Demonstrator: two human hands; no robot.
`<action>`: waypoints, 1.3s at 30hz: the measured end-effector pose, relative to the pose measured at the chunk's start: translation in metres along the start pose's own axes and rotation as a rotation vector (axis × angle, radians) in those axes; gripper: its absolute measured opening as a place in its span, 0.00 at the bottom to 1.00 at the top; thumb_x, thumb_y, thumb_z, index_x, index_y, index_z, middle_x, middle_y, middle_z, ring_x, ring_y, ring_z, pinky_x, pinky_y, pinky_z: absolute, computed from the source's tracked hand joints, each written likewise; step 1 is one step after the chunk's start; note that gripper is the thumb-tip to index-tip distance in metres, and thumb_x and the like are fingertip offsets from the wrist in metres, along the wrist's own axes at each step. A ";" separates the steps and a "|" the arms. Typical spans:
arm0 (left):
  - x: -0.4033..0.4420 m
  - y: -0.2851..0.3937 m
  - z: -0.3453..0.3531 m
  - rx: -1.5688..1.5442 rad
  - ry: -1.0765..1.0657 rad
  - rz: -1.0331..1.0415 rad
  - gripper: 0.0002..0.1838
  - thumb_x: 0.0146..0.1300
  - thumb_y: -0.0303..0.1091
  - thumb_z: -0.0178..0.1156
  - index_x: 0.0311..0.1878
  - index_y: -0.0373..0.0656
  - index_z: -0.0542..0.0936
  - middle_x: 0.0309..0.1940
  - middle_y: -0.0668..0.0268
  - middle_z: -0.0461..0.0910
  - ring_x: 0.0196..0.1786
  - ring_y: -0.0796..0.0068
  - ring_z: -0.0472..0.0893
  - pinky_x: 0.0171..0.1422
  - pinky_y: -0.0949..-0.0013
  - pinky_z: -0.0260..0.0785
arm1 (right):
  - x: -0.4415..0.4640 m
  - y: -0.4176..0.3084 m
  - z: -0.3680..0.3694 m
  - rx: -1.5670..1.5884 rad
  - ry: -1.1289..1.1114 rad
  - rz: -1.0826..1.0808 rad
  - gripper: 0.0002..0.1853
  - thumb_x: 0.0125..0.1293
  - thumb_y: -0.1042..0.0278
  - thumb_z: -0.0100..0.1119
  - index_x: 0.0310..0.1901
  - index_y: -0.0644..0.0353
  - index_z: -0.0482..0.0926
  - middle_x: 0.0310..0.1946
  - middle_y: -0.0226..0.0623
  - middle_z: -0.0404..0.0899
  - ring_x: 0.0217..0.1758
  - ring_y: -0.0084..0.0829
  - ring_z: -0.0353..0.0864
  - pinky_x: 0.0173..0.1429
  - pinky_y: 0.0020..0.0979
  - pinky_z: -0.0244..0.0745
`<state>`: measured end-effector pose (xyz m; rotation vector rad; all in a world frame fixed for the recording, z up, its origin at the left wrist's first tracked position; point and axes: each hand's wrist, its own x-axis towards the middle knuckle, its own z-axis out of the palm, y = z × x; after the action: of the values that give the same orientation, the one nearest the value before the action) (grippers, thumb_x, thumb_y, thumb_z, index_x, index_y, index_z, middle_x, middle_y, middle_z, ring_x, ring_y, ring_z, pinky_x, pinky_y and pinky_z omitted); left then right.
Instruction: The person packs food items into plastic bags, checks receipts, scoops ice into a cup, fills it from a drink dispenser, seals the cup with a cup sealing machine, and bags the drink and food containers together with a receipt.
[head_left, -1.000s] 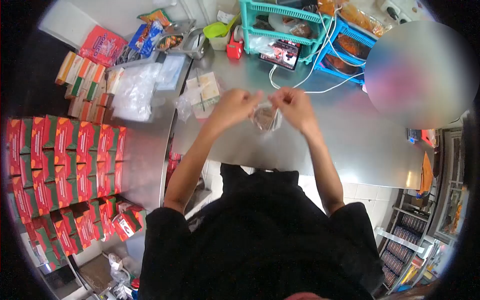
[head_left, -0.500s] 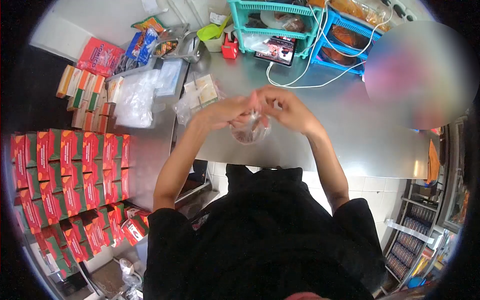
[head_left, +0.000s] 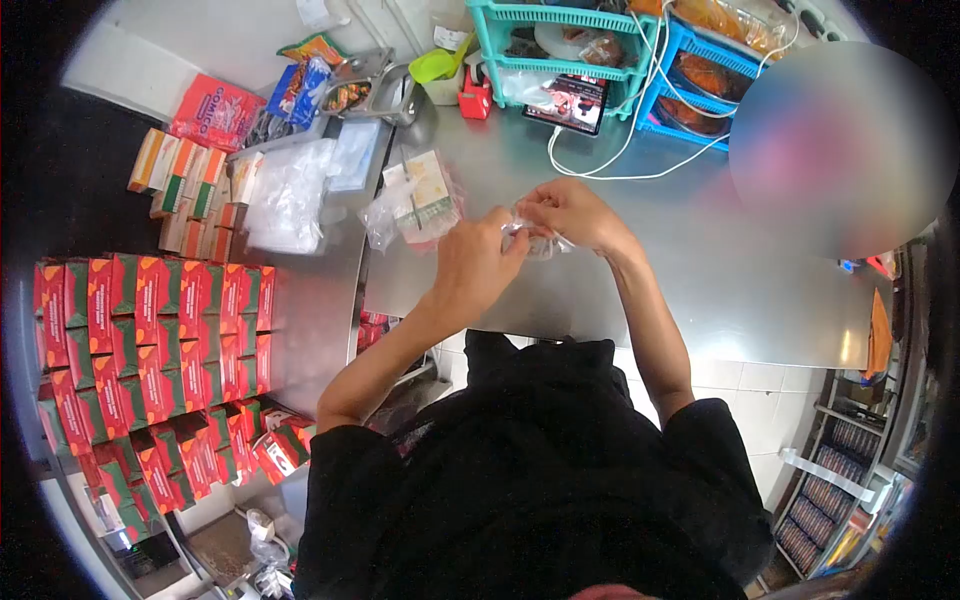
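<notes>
Above the steel table (head_left: 650, 270), both my hands pinch a small clear plastic bag (head_left: 543, 246). My left hand (head_left: 482, 258) is closed on its near left side, with finger and thumb together. From the right, my right hand (head_left: 572, 214) grips the bag's gathered top, fingers curled. Most of the bag is hidden behind the hands, and its contents cannot be made out now. Just left of my hands lie a cream and green packet (head_left: 424, 190) and loose clear plastic (head_left: 380, 222).
Red and green boxes (head_left: 150, 340) stand stacked at left, below a pile of clear bags (head_left: 290, 195). At the back are metal trays (head_left: 395, 95), a green basket rack (head_left: 560, 14), a tablet (head_left: 570, 100), a white cable (head_left: 620, 178) and a blue rack (head_left: 690, 140). A blurred person stands at right.
My hands have turned the bag: its round, dark-looking lower part showed below them before and is now mostly hidden. My left hand has moved lower. The view has shifted slightly.
</notes>
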<state>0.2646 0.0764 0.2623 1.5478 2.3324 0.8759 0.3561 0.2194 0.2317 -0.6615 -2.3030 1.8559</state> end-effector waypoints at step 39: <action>-0.047 -0.119 0.040 -0.960 -0.594 -0.728 0.16 0.63 0.44 0.50 0.26 0.43 0.73 0.17 0.75 0.66 0.19 0.84 0.63 0.21 0.78 0.55 | -0.027 0.121 -0.017 -0.706 0.654 -0.069 0.06 0.50 0.70 0.58 0.28 0.62 0.74 0.25 0.43 0.78 0.25 0.42 0.77 0.29 0.37 0.72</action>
<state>0.2126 0.0161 0.1544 0.4109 1.4535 0.9260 0.4177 0.2431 0.1259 -1.0405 -2.3871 0.5869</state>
